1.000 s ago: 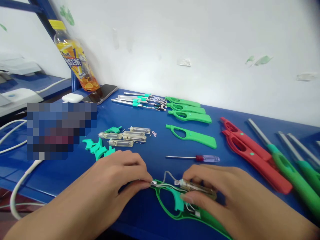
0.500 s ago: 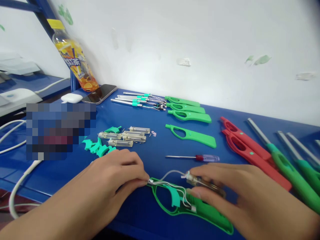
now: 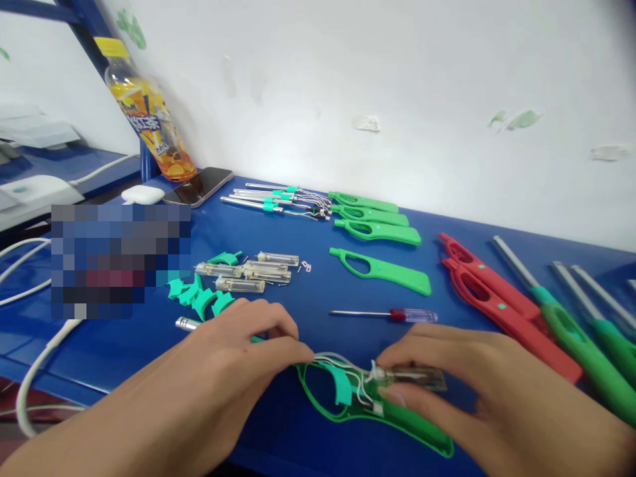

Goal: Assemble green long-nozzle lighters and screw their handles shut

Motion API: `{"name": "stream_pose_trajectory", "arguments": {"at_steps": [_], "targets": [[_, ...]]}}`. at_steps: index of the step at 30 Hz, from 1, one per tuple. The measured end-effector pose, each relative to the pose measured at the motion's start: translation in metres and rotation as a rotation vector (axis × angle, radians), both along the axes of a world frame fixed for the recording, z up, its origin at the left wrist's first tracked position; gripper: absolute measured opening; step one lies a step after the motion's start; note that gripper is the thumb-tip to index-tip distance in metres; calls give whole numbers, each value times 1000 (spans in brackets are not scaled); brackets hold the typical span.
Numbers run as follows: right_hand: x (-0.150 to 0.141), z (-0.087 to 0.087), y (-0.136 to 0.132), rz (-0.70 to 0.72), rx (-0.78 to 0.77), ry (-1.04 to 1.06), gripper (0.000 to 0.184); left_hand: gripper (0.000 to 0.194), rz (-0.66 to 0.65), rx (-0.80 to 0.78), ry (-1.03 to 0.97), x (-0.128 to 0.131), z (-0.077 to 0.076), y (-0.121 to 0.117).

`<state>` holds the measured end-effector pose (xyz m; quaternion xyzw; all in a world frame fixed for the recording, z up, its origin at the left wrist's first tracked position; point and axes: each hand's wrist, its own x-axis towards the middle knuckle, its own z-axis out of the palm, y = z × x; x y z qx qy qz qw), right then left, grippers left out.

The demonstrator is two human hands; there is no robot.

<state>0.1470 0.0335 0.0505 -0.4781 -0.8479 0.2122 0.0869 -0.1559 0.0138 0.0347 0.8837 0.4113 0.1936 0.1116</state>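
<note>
A green lighter shell (image 3: 397, 417) with a teal trigger (image 3: 342, 384) lies at the table's near edge. My left hand (image 3: 233, 358) pinches the metal nozzle tube (image 3: 186, 324) at the shell's front, where white wires (image 3: 342, 364) run back. My right hand (image 3: 462, 384) holds a clear fuel tank (image 3: 415, 377) over the shell's handle, fingers closed round it.
Loose teal triggers (image 3: 196, 295) and clear tanks (image 3: 248, 271) lie behind my left hand. A small screwdriver (image 3: 387, 315), green shells (image 3: 377, 232), red shells (image 3: 497, 298), finished lighters (image 3: 571, 324), nozzle tubes (image 3: 273, 199), a phone (image 3: 201, 185), a bottle (image 3: 144, 112) and a white cable (image 3: 40, 358) surround them.
My right hand has brought the tank down and left onto the shell's handle, and the wires now lie flatter. My left hand shifted slightly right, uncovering the tube's tip.
</note>
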Motion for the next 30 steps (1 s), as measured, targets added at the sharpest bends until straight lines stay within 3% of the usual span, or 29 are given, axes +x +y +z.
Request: {"name": "stream_pose_trajectory", "arguments": {"at_steps": [5, 11, 21, 30], "targets": [[-3, 1, 1, 2, -75, 23, 13, 44, -44, -96, 0, 10, -5, 0], [-2, 2, 1, -59, -119, 25, 12, 40, -87, 2, -44, 18, -8, 0], [-1, 1, 0, 0, -31, 56, 12, 50, -105, 19, -22, 22, -7, -1], [-3, 8, 2, 44, -71, 48, 15, 44, -106, 28, -68, 24, -3, 2]]}}
